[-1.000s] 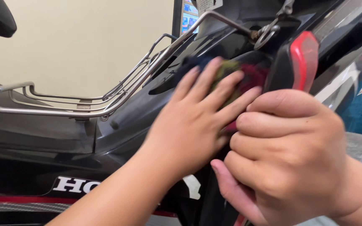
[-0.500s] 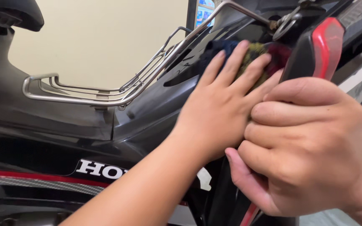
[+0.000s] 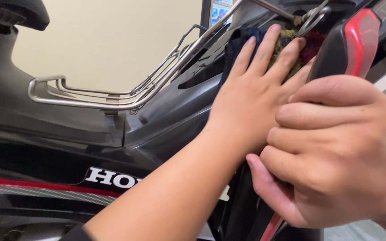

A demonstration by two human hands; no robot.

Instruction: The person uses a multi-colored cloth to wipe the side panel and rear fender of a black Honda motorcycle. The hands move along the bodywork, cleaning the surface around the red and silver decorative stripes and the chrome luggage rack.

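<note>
My left hand lies flat, fingers together, pressing a multicoloured cloth of blue, green and red against the inner black panel of a motorcycle. Most of the cloth is hidden under the fingers. My right hand is curled around the edge of a black and red body panel, gripping it from the outside, close to the camera. The two hands almost touch at the thumb.
A chrome tube rack runs along the motorcycle's middle section. The black seat edge shows at the top left. A red and grey stripe runs along the lower fairing. A beige wall is behind.
My left hand has slid the cloth up and to the right along the black panel. The view has shifted, and my right hand keeps its grip on the red and black panel.
</note>
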